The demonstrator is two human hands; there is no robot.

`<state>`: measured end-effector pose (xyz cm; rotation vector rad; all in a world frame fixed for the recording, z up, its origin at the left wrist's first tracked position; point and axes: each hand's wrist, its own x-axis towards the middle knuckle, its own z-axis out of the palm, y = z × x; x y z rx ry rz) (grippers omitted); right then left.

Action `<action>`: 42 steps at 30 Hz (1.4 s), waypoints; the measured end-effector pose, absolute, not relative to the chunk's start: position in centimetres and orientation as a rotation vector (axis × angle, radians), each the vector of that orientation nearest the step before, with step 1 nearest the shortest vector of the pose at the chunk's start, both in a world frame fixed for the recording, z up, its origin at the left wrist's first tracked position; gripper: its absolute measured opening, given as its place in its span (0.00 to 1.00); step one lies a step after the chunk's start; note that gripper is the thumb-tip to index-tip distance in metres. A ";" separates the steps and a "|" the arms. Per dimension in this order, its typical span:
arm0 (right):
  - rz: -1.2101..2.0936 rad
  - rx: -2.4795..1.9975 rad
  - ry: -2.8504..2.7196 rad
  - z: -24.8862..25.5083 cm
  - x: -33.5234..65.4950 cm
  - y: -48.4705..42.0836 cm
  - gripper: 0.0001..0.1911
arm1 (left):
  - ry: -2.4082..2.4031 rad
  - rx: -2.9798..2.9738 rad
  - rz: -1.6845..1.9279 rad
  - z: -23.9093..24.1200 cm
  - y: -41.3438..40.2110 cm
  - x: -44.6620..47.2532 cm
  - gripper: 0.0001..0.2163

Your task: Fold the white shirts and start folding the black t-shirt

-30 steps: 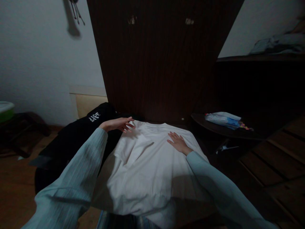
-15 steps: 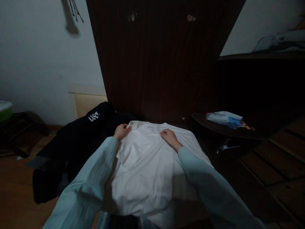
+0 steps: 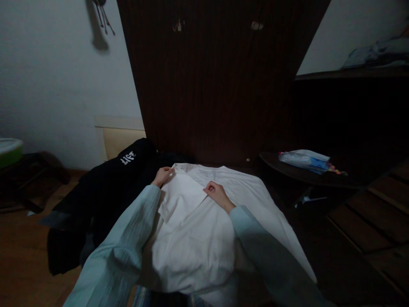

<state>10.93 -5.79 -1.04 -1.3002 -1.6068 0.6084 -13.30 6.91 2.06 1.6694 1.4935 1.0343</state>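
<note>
A white shirt [image 3: 194, 243] lies spread in the near middle, its sleeve folded inward. The left hand [image 3: 162, 175], fingers nearly closed, pinches its far left corner; the right hand [image 3: 217, 194], mostly curled, pinches the sleeve tip. Black clothes [image 3: 102, 187] lie to the left.

Hands: 2, left hand [image 3: 163, 175] and right hand [image 3: 217, 195]. Blue sleeves [image 3: 119, 249]: 2. White shirt [image 3: 196, 251]: 1. Black clothes [image 3: 102, 192]: 1 heap, pieces in it can't be counted. White lettering [image 3: 128, 157] on that: 1 patch. Green tub [image 3: 12, 153]: 1. Dark stool [image 3: 35, 170]: 1. Dark board [image 3: 207, 94]: 1, pale marks [image 3: 177, 27] on it: 2. Curved shelf [image 3: 271, 163]: 1, packet [image 3: 302, 160] on it: 1.
</note>
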 end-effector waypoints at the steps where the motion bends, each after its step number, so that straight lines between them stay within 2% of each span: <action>1: 0.696 -1.280 -1.535 -1.1 10.9 -5.8 0.09 | 1.484 1.652 1.046 2.1 7.1 -13.3 0.15; 6: 0.934 -1.208 -1.332 -0.9 10.9 -5.7 0.13 | 1.459 1.603 1.069 2.7 7.9 -13.8 0.15; 16: 0.948 -1.219 -1.201 -0.6 11.2 -5.5 0.12 | 1.401 1.633 0.929 2.7 8.2 -14.3 0.11; 20: 0.924 -1.220 -1.193 -0.7 11.2 -5.5 0.12 | 1.379 1.651 0.902 2.8 8.4 -14.4 0.12; 33: 0.593 -1.525 -1.256 -1.8 11.7 -5.1 0.08 | 1.366 1.716 0.849 2.3 8.7 -14.4 0.11; 39: 0.552 -1.525 -1.325 -2.2 11.7 -5.0 0.07 | 1.344 1.702 0.904 2.3 8.2 -14.4 0.16; 42: 0.408 -1.540 -1.369 -1.8 11.5 -5.2 0.07 | 1.366 1.701 0.907 2.4 7.8 -14.2 0.18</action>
